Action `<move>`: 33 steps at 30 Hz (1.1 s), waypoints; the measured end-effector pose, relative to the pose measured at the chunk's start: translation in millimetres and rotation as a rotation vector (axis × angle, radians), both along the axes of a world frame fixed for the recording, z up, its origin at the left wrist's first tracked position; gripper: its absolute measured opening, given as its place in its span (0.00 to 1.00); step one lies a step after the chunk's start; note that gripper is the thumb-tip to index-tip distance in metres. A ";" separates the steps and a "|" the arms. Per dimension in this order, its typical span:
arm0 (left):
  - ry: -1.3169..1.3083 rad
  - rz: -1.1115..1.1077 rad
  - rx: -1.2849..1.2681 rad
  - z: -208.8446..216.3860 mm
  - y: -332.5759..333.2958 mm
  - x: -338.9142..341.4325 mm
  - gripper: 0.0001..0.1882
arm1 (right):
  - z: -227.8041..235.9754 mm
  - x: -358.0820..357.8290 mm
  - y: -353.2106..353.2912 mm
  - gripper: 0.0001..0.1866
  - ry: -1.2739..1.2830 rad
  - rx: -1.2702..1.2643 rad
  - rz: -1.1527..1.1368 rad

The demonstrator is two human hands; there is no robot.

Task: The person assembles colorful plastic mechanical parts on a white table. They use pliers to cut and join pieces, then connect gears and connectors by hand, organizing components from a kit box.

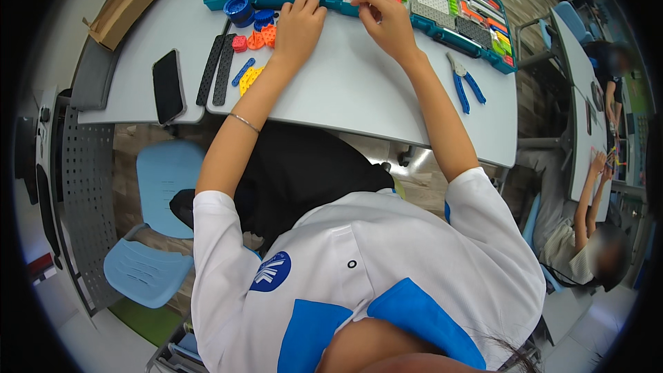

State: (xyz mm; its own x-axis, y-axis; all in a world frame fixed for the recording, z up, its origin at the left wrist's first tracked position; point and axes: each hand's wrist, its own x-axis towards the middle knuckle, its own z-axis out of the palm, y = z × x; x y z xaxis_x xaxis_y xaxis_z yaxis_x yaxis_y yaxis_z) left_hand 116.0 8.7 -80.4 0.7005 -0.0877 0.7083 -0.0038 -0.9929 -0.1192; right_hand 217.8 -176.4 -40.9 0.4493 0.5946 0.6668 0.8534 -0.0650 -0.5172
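Note:
My left hand [300,26] rests palm down at the near edge of a teal parts case [331,4], its fingers slightly bent and a little apart; I see nothing in it. My right hand [391,27] is at the same edge, farther right, with thumb and fingers curled in. Whatever its fingertips may grip is too small to make out. Beside my left hand lie orange connector pieces [256,39], a red piece [239,43], blue gears [263,19] and a blue round spool-like part [238,10]. Yellow pieces [249,79] and a blue bar [243,72] lie nearer my left forearm.
Two dark perforated strips [224,69] and a phone [168,86] lie left on the white table [331,90]. Blue-handled pliers [467,84] lie right. A cardboard box [131,1] is far left. Blue chairs [148,269] stand lower left. Other people work at a table on the right.

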 end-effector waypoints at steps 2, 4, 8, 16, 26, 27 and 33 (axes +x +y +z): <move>0.001 0.035 0.045 -0.6 2.1 0.8 0.03 | -2.8 3.9 -0.9 0.06 0.012 -0.008 -0.008; 0.027 0.070 0.092 -2.2 2.3 1.7 0.04 | -4.6 8.0 -1.5 0.06 0.018 -0.003 -0.009; 0.017 0.145 0.148 -4.4 2.8 1.2 0.05 | -7.4 14.3 -0.5 0.07 0.032 0.028 -0.002; -0.108 0.177 0.000 16.8 4.7 -14.9 0.07 | -14.0 26.1 7.6 0.08 0.029 0.087 0.029; 0.077 1.041 -0.440 32.0 157.0 -197.3 0.38 | -27.7 -14.3 34.4 0.21 -0.112 -0.263 0.116; 0.175 1.167 -0.547 25.5 158.7 -205.3 0.44 | -29.0 -23.8 38.4 0.27 -0.018 -0.331 0.131; 0.289 1.176 -0.544 -2.7 151.3 -214.6 0.53 | -43.2 -54.7 60.4 0.23 0.021 -0.175 0.134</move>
